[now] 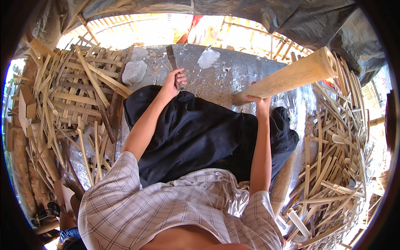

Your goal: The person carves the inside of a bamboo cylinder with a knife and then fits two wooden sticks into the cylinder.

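My left hand (173, 83) is closed round a dark, straight-bladed knife (171, 57), whose blade points up and away from me. It is held just beyond my left knee, apart from the bamboo. My right hand (261, 104) grips a thick, pale bamboo pole (291, 78) from below, close to its lower end. The pole slants up to the right, and its hollow upper end shows at the far right. Part of my right fingers is hidden behind it. Black cloth (196, 129) covers my legs between the two arms.
A silvery-grey sheet (233, 62) covers the ground ahead, with a pale stone (134, 73) on it. Split bamboo strips (75, 89) are heaped at left, and more strips (329, 166) lie at right. Dark plastic sheeting (316, 25) hangs above. Part of another person (68, 233) shows at lower left.
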Demonstrator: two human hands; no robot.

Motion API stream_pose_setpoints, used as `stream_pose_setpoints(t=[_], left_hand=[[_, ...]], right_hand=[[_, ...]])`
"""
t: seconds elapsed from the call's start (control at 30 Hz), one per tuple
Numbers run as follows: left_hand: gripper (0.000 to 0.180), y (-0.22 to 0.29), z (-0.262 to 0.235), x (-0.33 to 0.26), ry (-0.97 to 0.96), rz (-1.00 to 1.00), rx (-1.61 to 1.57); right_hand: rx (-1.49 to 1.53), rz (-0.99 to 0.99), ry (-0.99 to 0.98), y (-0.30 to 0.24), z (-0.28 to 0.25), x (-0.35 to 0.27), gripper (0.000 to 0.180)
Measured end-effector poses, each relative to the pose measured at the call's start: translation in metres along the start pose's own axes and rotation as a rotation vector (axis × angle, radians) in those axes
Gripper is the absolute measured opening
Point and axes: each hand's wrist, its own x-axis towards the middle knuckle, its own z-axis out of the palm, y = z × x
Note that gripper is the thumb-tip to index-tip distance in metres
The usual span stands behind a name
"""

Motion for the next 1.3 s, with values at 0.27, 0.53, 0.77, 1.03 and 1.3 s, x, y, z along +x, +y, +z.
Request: stream_pose_setpoints(t=[0.27,0.53,0.77,1.03,1.3], left_hand=[[0.040,0.005,-0.006,0.001,0.101,-0.008,-0.319],[0.031,0.000,-0.001,0.001,-0.054,-0.020,-0.241],[0.030,-0.002,0.006,-0.001,-0.083,-0.022,-0.147],[0.034,-0.001,0.017,-0.003,-0.093,-0.038,-0.172],[0.030,-0.004,0.024,-0.001,-0.143,-0.039,-0.075]], right_hand=[[-0.025,-0.002,0.005,0.002,-0.005,0.000,0.060],[-0.063,0.015,0.015,0.002,-0.007,-0.003,0.063],[-0.068,-0.020,0.022,0.003,0.001,-0.008,0.062],[0.041,-0.061,0.165,0.001,0.030,-0.022,0.056],[0.171,-0.169,0.175,-0.038,0.108,0.003,0.061]])
